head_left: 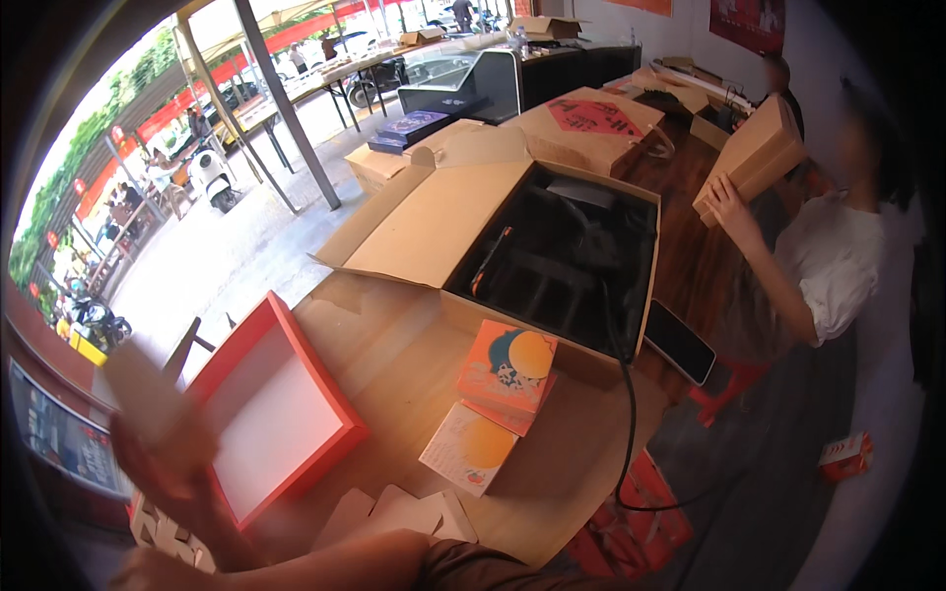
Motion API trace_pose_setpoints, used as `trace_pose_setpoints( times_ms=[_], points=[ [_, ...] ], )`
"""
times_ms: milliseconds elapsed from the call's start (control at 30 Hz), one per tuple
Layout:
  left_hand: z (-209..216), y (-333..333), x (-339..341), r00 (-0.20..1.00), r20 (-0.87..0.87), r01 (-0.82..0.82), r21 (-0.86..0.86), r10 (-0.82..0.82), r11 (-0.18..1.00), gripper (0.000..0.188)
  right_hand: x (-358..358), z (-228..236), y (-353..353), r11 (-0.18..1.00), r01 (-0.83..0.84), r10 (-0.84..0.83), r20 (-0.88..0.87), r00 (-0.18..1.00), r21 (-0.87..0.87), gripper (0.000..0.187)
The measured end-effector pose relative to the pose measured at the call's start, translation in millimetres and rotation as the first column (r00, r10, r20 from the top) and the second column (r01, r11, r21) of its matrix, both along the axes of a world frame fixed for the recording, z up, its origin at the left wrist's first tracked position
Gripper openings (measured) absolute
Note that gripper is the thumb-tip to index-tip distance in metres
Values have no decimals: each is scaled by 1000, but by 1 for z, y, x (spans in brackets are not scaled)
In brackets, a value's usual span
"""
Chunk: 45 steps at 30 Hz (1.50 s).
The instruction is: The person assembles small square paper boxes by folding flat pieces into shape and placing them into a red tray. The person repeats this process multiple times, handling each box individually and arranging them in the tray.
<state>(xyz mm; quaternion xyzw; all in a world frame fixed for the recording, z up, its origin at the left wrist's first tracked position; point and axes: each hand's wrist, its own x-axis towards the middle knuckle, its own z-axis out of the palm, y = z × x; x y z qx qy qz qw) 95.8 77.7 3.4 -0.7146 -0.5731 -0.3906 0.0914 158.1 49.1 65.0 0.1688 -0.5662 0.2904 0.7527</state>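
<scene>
1. Head view — your left hand (163, 448) is raised at the lower left, blurred, holding a plain piece of brown cardboard (138, 389) that sticks up above the knuckles.
2. The fingers are closed round the lower edge of that cardboard; the blur hides just how each finger sits, but the card is clearly pinched in the hand.
3. The cardboard hangs just beside the left rim of the red box lid (276, 409), which lies open side up on the table (572, 463), its white inside showing. Whether the hand touches the lid's rim, you cannot tell.
4. Your right forearm (345, 561) crosses the lower edge from the right toward the left. Your right hand (148, 571) shows only as a blurred shape at the bottom left, on some pale die-cut card pieces (172, 542) — whether its fingers are apart or together cannot be told.
5. More flat card blanks (404, 512) lie on the table just above your forearm.
6. Two small orange-printed boxes (498, 394) rest right of the lid, in front of a large open carton (552, 256) with a dark lining.
7. Across the table another person's hand (734, 212) holds a brown carton (754, 153).
</scene>
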Motion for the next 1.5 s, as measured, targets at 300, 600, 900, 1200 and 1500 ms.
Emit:
trace_pose_setpoints(
  times_ms=[300, 600, 900, 1200, 1500],
  points=[
    [-13, -58, -77, 929, 352, -200, 227, 112, 953, 68, -56, -6, 11, 981, 37, 35, 360, 932, -193, 103],
    [-2, -83, -120, 808, 589, -305, 411, 5, 859, 67, -68, 4, 18, 938, -210, 329, 509, 795, -277, 107],
    [34, -75, -166, 769, 628, -161, 366, -116, 916, 78, -86, -7, 42, 929, 355, -360, 481, 799, 105, 102],
    [16, -46, -158, 718, 580, -71, 612, -386, 788, 83, -90, -11, 50, 999, -50, 49, 414, 909, -9, 105],
    [22, -47, -144, 817, 416, 106, 572, -400, 813, 68, -105, -28, 56, 625, -352, 519, 33, 854, -697, 30]
  ],
)
